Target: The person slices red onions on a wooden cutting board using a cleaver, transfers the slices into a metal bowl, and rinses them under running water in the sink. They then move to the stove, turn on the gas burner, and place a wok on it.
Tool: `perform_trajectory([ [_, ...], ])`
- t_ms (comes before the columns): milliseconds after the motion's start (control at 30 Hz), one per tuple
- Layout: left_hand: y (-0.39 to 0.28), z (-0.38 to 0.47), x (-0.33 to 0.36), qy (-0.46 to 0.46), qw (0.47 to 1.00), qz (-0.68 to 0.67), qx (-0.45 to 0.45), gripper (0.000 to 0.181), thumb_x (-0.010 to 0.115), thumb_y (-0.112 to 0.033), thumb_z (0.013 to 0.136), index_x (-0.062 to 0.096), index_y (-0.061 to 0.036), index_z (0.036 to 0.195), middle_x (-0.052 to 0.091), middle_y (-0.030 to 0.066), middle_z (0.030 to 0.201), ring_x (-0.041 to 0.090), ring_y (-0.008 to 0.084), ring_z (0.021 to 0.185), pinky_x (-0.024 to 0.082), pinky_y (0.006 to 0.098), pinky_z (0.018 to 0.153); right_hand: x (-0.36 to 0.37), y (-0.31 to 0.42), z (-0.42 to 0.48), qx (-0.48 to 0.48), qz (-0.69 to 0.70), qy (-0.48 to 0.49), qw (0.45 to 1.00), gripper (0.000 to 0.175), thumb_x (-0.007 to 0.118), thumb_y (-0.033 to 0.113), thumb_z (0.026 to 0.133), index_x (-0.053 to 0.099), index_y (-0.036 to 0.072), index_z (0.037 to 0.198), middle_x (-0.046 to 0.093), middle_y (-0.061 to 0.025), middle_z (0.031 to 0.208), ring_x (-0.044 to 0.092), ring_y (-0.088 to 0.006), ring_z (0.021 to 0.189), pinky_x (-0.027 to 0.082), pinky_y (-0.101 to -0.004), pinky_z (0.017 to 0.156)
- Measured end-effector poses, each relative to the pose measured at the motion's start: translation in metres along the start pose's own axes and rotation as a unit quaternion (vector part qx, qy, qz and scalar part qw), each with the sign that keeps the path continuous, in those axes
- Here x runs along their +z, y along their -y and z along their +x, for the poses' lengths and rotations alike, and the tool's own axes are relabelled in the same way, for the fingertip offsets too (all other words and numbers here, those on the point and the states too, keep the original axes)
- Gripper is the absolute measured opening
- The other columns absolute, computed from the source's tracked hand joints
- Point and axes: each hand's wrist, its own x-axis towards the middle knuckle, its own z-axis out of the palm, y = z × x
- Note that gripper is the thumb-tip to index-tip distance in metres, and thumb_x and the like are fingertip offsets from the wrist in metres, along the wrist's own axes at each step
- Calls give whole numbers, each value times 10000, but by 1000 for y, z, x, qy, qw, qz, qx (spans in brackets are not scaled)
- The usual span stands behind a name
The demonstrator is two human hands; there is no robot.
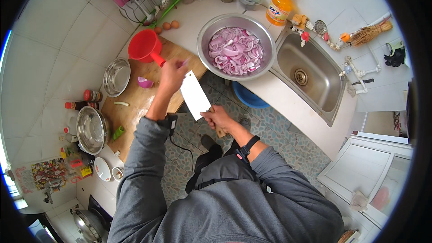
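My right hand (pixel 218 118) grips the wooden handle of a cleaver (pixel 194 95), its broad blade pointing up and left over the gap between the board and the counter. Near the top of the blade, my left hand (pixel 172 74) pinches a small purple onion piece (pixel 184 62), partly blurred. A large steel basin (pixel 202 45) beyond my hands holds a heap of sliced red onion (pixel 236 51). On the wooden cutting board (pixel 138 106) lies a red onion chunk (pixel 145 82). The handle of a red plastic ladle (pixel 144 45) reaches behind my left hand.
Steel bowls (pixel 116 77) line the board's left side, with sauce jars (pixel 91 95) by the wall. Several eggs (pixel 166 26) lie behind the ladle. To the right are an orange soap bottle (pixel 279 8) and a steel sink (pixel 312 71). A blue basin (pixel 249 96) sits below the counter.
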Motion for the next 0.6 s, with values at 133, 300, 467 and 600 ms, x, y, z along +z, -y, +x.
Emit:
perform_trajectory([
  [133,-51,52,75,93,995,-21,22,441,702,-136,923,615,47,1315,710,152,1004,707,188,821,580,350,685,6,-4,18,-10,8,17,1000,311,792,192,927,514,58,879,548,-22,684,512,-116,501,426,-306,441],
  [300,-77,43,87,-29,996,-4,84,550,719,-152,886,577,-4,1397,564,290,1385,642,334,1202,560,394,930,25,0,29,-83,-233,-14,969,158,685,85,925,535,34,922,600,-75,670,634,-224,550,489,-395,478],
  [467,-50,-33,11,-106,985,-134,20,453,670,-150,954,593,13,1369,672,223,1202,698,252,1037,586,389,844,64,2,39,-333,-527,-146,768,308,715,190,911,548,29,1113,689,-195,880,708,-399,815,562,-506,693],
  [600,-9,-97,-42,-152,969,-193,-23,367,643,-125,982,624,59,1299,723,158,1070,713,194,939,609,333,737,94,-12,52,-288,-605,-162,725,524,722,241,909,522,50,1354,667,-185,1043,704,-384,928,584,-489,780],
])
